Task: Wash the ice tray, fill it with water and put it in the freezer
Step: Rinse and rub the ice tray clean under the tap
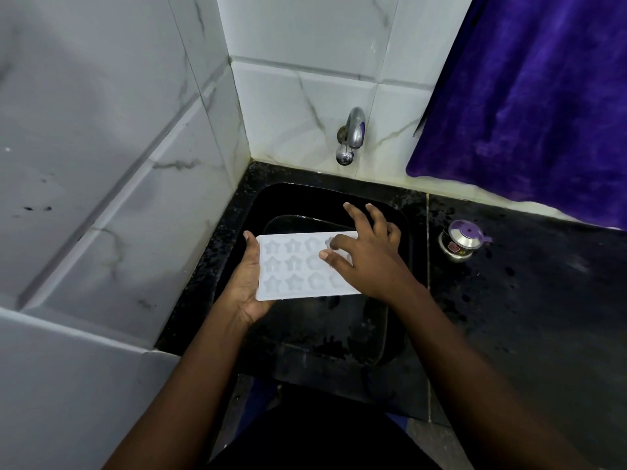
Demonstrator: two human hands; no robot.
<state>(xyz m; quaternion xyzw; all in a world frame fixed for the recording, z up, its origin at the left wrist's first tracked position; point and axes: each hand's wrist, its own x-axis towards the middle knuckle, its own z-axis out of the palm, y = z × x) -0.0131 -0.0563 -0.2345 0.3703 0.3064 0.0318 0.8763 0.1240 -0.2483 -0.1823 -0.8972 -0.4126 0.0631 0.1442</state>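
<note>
Fingers [357, 217] of the right hand [369, 262] are spreading wide over the right end of the ice tray [291, 266], only slightly bent, with two fingertips touching its top face near the far row of moulds and the others lifting clear above the basin. Under the tray's left end the left hand [246, 283] is lying palm up and cradling it, gripping the short edge, with one digit showing at the far left corner. That white tray, its star-shaped moulds facing up, is being held roughly level over the black sink [305, 198], just below and in front of the steel tap [353, 130], which is jutting from the white marbled tiles [291, 96]. On the wet black counter [543, 300] to the right a small steel pot with a purple lid [461, 242] is standing, well apart from the tray, and a purple cloth [526, 113] is hanging behind it.
</note>
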